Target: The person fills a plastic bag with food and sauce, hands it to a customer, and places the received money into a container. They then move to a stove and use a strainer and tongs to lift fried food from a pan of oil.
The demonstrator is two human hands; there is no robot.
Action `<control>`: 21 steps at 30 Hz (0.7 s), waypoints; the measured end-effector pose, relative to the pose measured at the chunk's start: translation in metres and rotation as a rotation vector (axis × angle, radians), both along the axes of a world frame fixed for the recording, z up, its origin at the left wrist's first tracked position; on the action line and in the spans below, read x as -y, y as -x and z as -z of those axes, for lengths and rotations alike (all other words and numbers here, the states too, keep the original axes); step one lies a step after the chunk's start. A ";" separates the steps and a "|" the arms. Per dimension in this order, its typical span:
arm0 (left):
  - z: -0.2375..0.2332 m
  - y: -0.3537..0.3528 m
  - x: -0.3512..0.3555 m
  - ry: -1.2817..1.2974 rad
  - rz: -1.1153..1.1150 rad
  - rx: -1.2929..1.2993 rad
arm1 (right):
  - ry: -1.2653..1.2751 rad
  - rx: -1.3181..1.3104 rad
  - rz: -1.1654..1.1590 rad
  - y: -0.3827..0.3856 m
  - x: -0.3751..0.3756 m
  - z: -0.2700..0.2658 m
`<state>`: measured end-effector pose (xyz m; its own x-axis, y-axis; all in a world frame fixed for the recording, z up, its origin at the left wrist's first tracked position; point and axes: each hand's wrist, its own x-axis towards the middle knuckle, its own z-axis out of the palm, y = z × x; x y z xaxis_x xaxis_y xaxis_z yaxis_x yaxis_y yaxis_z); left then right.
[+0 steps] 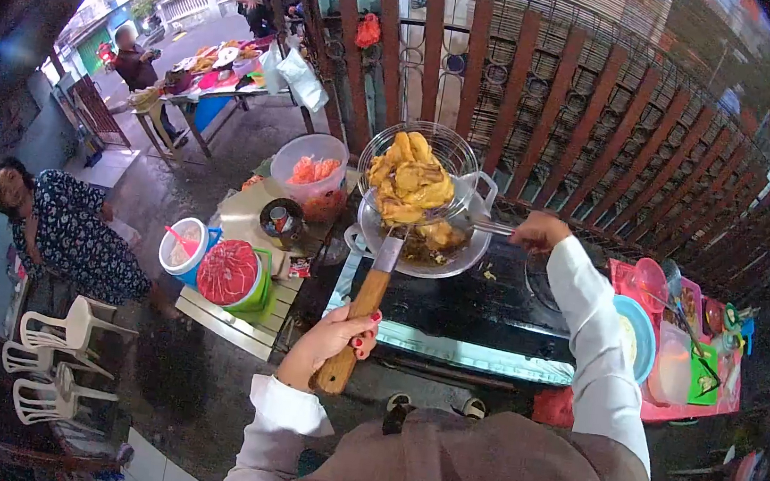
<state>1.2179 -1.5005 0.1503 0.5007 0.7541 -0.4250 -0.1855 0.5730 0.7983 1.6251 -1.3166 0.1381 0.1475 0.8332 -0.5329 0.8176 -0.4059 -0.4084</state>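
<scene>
My left hand (345, 342) is closed around the wooden handle (369, 298) of a wire strainer (453, 149). Golden-yellow fried chicken pieces (411, 179) are heaped in its basket, above the wok. Below it is a metal wok (472, 255) with side handles, with dark oil and another yellow piece (441, 235) in it. My right hand (540, 233) grips the handle of a metal utensil (495, 227) that reaches towards the chicken. The utensil's far end is hard to make out.
The wok stands on a black stove top (452, 315). Left are a tub of orange-pink food (316, 176), a blue-and-white bucket (182, 251) and a red-covered green container (229, 272). A blue basin (637, 338) is right; a slatted fence (520, 94) stands behind. One person (86, 240) is at left.
</scene>
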 end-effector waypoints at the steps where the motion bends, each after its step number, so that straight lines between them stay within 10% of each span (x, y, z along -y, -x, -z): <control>1: -0.002 -0.001 0.000 0.003 -0.002 0.004 | 0.088 0.079 -0.032 0.002 -0.004 -0.011; 9: -0.011 -0.007 0.002 0.021 0.002 0.030 | 0.492 -0.059 -0.214 0.027 -0.050 0.030; 21: -0.011 -0.006 -0.002 0.049 0.012 0.073 | 0.248 -0.276 0.001 0.057 -0.051 0.070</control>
<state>1.2236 -1.4980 0.1611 0.5404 0.7273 -0.4232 -0.2347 0.6132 0.7542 1.5678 -1.2652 0.0682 -0.0291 0.6736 -0.7385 0.6902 -0.5209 -0.5023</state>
